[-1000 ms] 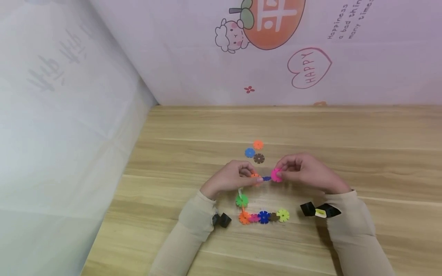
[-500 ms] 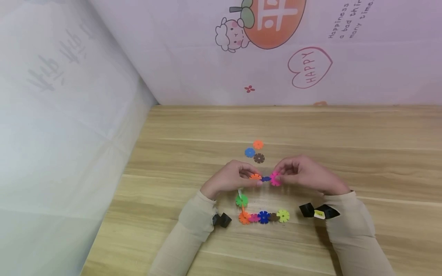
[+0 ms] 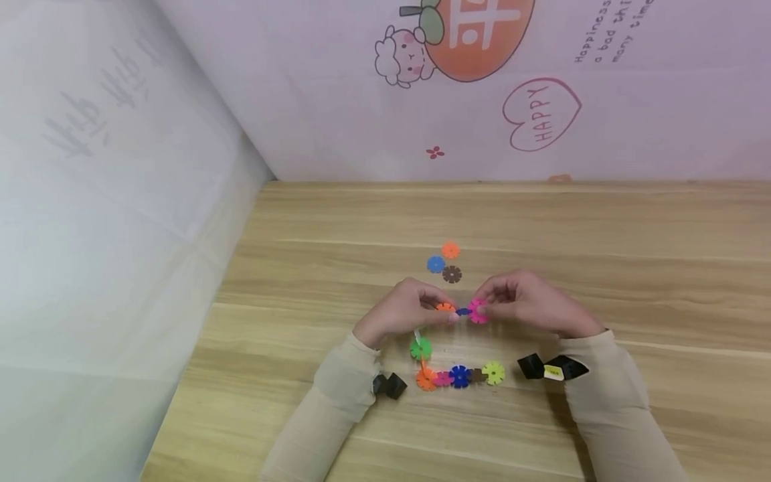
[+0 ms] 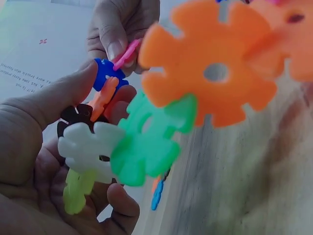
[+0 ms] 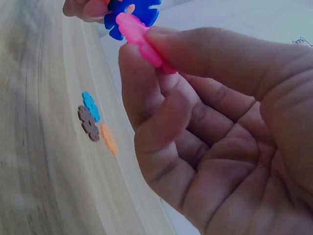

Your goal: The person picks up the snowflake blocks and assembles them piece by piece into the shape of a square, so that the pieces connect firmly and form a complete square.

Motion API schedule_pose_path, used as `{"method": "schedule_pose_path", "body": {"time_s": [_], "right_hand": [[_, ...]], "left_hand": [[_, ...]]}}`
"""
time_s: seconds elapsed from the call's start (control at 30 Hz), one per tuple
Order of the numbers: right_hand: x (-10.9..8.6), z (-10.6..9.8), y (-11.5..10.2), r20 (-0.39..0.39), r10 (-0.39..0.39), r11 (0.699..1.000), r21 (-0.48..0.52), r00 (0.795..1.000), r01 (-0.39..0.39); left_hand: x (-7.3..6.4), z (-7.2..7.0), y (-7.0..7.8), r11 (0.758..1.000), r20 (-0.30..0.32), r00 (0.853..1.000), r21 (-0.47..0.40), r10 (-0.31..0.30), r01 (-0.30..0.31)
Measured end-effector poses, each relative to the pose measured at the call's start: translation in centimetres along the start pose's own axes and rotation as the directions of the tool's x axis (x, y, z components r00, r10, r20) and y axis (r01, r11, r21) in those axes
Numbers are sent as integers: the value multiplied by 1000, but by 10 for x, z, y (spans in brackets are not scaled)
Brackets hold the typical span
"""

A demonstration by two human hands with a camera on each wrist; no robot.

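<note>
My right hand [image 3: 530, 304] pinches a pink snowflake disc [image 3: 477, 311] between thumb and fingers. It meets the edge of a dark blue disc [image 3: 463, 312]; the right wrist view shows the pink disc [image 5: 139, 39] crossing the blue one [image 5: 132, 14] at an angle. Joined to the blue disc's other side is an orange disc [image 3: 446, 307], which my left hand [image 3: 405, 309] pinches. From there the left wrist view shows the chain running on through a black disc [image 4: 73, 117], a white disc [image 4: 88, 152] and a green disc [image 4: 142, 147]. A yellow disc [image 4: 78, 191] overlaps the white one.
Along the wooden table [image 3: 325, 227], the chain's lower row goes from an orange disc [image 3: 427, 379] to a yellow-green disc [image 3: 494, 373]. Beyond the hands lie loose orange [image 3: 450, 250], light blue [image 3: 436, 264] and brown [image 3: 452, 274] discs. A printed cloth [image 3: 337, 127] hangs behind.
My right hand has shifted slightly left with the pink disc, bringing it closer to my left hand. The left hand keeps its hold, and the loose discs stay put.
</note>
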State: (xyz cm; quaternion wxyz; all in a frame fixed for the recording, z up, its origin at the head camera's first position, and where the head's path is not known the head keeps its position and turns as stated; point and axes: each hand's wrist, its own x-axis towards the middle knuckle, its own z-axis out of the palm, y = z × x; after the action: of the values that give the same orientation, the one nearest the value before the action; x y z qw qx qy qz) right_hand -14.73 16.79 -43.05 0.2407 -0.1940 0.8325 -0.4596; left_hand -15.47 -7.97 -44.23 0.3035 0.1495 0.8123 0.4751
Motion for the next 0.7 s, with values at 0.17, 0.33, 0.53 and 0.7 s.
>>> {"method": "schedule_pose_path", "body": {"time_s": [0.17,0.33,0.53,0.7], "right_hand": [[3,0,-3,15,-17,1000,-13,1000,17],[5,2,-5,28,-6,1000,-23,1000,7],[6,3,-5,33,-14,1000,-13,999,14],[8,7,-4,68,-57,998,21,996,56]], "left_hand": [[0,-1,2,1000,-6,1000,14,0,0],[-2,-2,2,1000,19,1000,8,6,-7],[-2,-6,-1,998,109,993,40,44,-49],[-4,-8,-1,999,118,992,7,45,-46]]}}
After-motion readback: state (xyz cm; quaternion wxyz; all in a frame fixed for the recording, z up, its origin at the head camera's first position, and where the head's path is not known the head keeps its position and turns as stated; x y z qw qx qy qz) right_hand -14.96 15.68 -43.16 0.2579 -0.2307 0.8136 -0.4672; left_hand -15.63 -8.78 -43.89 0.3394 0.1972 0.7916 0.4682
